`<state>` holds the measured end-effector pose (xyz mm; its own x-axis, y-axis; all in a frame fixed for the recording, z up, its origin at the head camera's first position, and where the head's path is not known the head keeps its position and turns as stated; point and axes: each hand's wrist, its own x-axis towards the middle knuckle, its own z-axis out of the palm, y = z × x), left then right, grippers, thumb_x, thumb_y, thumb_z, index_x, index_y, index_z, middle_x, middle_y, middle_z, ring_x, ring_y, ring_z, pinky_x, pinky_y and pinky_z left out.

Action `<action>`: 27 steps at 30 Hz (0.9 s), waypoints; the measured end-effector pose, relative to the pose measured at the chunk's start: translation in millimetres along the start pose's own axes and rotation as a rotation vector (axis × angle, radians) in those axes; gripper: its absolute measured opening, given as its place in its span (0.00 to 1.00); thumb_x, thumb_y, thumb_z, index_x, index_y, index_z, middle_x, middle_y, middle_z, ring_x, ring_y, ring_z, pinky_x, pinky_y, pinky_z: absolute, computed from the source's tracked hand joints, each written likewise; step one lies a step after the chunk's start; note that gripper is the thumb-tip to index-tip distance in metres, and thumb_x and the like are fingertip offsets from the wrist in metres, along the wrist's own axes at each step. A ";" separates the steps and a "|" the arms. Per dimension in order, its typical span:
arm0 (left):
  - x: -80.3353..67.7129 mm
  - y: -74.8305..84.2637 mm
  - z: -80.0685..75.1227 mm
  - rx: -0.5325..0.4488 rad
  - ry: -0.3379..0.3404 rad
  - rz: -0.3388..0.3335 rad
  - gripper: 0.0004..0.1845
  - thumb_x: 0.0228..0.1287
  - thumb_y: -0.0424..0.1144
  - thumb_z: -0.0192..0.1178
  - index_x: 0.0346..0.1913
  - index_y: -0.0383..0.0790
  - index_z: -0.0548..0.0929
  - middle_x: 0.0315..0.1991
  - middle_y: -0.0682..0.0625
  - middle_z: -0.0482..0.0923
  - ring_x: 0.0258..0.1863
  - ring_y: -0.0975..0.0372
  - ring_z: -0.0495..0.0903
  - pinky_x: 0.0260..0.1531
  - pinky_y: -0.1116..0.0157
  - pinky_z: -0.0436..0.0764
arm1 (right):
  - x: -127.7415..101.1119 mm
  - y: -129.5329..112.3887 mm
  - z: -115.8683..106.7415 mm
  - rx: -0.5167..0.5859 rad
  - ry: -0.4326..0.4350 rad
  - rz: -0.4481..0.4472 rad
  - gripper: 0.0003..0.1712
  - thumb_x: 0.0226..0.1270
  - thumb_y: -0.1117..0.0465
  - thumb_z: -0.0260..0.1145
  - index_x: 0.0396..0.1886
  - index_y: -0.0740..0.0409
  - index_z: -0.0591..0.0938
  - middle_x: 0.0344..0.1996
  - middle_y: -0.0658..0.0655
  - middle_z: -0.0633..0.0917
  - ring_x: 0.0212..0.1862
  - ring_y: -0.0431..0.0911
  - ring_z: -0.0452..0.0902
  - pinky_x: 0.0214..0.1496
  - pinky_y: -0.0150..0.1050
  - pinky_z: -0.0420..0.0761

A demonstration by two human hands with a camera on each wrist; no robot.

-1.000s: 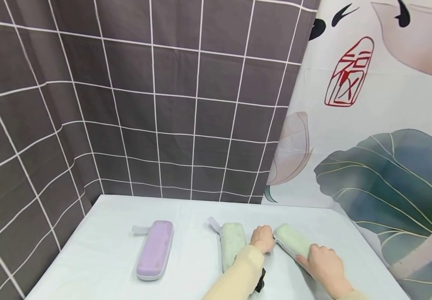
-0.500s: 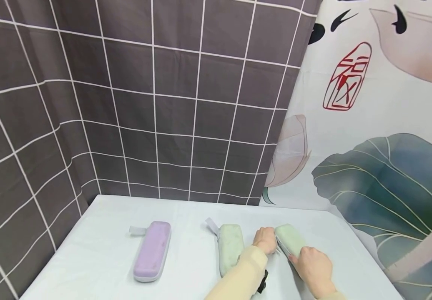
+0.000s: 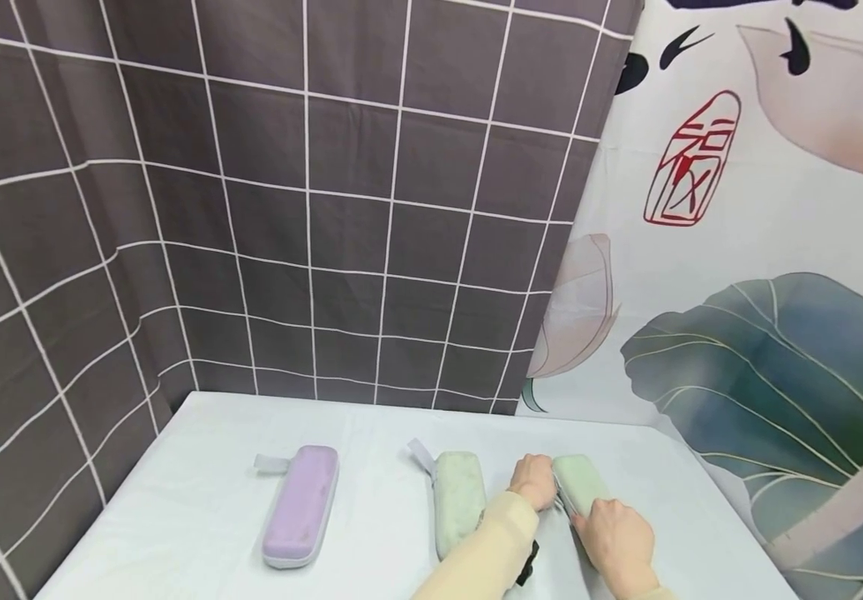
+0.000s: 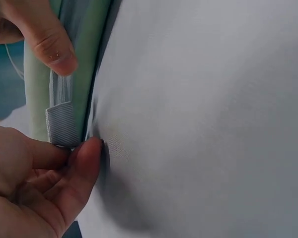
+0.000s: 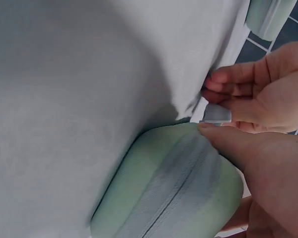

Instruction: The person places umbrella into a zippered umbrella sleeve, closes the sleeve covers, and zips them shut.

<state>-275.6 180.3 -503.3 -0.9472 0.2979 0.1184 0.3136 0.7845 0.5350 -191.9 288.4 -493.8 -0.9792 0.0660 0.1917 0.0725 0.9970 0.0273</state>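
right now the pale green case (image 3: 580, 485) lies on the white counter (image 3: 199, 500) between the two hands, long axis running away from the person and slightly leftward, its far end rounded and its near end hidden under the right hand (image 3: 615, 533). the left hand (image 3: 532, 481) sits at the case's left flank, near the far end, and its grip is closed small: thumb and forefinger pinch the grey ribbed pull tab (image 4: 59, 124) that hangs from the zipper seam (image 5: 176, 186), as the left wrist view shows. the tab lies right at the fingertips, touching them, with the case just beyond on the side away from the palm. the right hand's grip is a loose clamp over the near part of the case, thumb (image 5: 228, 144) pressed along the top of the seam, the other fingers out of sight beneath or behind, so how far they wrap i cannot tell. so the seam runs along the long axis from the left grip toward the right grip; the left hand is the one on the tab, the right the one steadying the body.

to the left of the left grip, just beside its sleeve (image 3: 487, 546), lies a second green case (image 3: 457, 500), parallel, and well apart further left a lilac case (image 3: 300, 504).
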 end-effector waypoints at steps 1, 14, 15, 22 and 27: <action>0.2 -0.1 -0.3 0.001 0.004 -0.003 0.10 0.62 0.29 0.56 0.24 0.41 0.81 0.18 0.53 0.73 0.19 0.64 0.70 0.24 0.71 0.73 | -0.3 -1.2 -0.2 0.002 0.000 0.001 0.27 0.57 0.48 0.72 0.21 0.70 0.78 0.11 0.59 0.73 0.14 0.48 0.69 0.15 0.45 0.73; 3.4 -11.8 -0.3 -0.154 0.021 -0.086 0.06 0.66 0.31 0.56 0.33 0.37 0.81 0.20 0.51 0.73 0.20 0.63 0.70 0.23 0.69 0.73 | 5.6 -14.7 -1.9 -0.005 0.090 -0.071 0.28 0.56 0.49 0.73 0.14 0.67 0.75 0.08 0.58 0.71 0.11 0.46 0.67 0.11 0.43 0.72; 2.9 -12.2 -2.3 -0.158 0.017 -0.087 0.05 0.66 0.30 0.56 0.32 0.37 0.81 0.20 0.51 0.72 0.20 0.63 0.70 0.23 0.69 0.73 | 6.9 -15.0 -1.4 -0.002 0.096 -0.076 0.28 0.56 0.49 0.73 0.13 0.67 0.74 0.08 0.57 0.71 0.11 0.46 0.67 0.11 0.43 0.71; -6.0 -13.2 -19.2 -0.184 -0.099 -0.114 0.03 0.61 0.30 0.57 0.30 0.39 0.78 0.20 0.52 0.70 0.19 0.63 0.68 0.20 0.68 0.70 | 15.9 -5.4 -3.4 0.065 -0.045 -0.040 0.30 0.61 0.44 0.68 0.21 0.70 0.77 0.15 0.61 0.76 0.16 0.49 0.71 0.18 0.47 0.75; -12.5 -15.2 -33.1 -0.152 -0.134 -0.100 0.07 0.60 0.33 0.56 0.39 0.37 0.81 0.21 0.51 0.70 0.18 0.62 0.68 0.18 0.68 0.69 | 19.9 11.6 -13.3 0.155 -0.194 -0.001 0.46 0.68 0.31 0.52 0.32 0.76 0.78 0.20 0.63 0.78 0.20 0.51 0.74 0.21 0.49 0.75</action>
<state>-270.7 146.6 -485.2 -0.9526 0.3002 -0.0487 0.1949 0.7257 0.6598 -208.0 300.8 -476.6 -0.9984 0.0566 -0.0002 0.0562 0.9904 -0.1261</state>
